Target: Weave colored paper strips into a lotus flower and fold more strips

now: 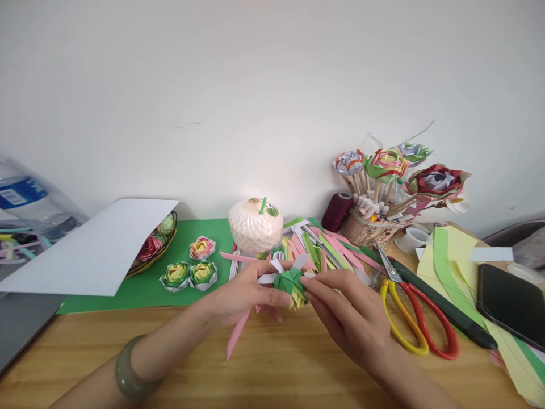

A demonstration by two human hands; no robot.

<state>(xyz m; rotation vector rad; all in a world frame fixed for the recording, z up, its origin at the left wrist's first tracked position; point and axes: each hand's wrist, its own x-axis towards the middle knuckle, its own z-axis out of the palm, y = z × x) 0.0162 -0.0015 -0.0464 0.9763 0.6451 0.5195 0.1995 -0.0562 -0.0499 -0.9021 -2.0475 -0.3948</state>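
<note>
My left hand [244, 292] and my right hand [347, 315] meet over the wooden table [272, 369], both pinched on a small folded paper flower [292, 284] with green outer petals and yellow underneath. The left fingers grip its left side, the right fingertips its right side. A pink paper strip [236, 335] lies slanted under the left hand. Behind the flower lies a heap of pink, green and white paper strips [323, 247]. A pale green bangle [128, 375] is on my left wrist.
Red and yellow scissors [411, 309] lie right of my hands, a black phone [511, 304] and yellow-green sheets [451, 255] farther right. Three finished paper flowers [189, 272] rest on a green sheet [145, 284]. A white netted fruit [253, 225], a basket of stemmed paper flowers [383, 187], white paper [93, 250].
</note>
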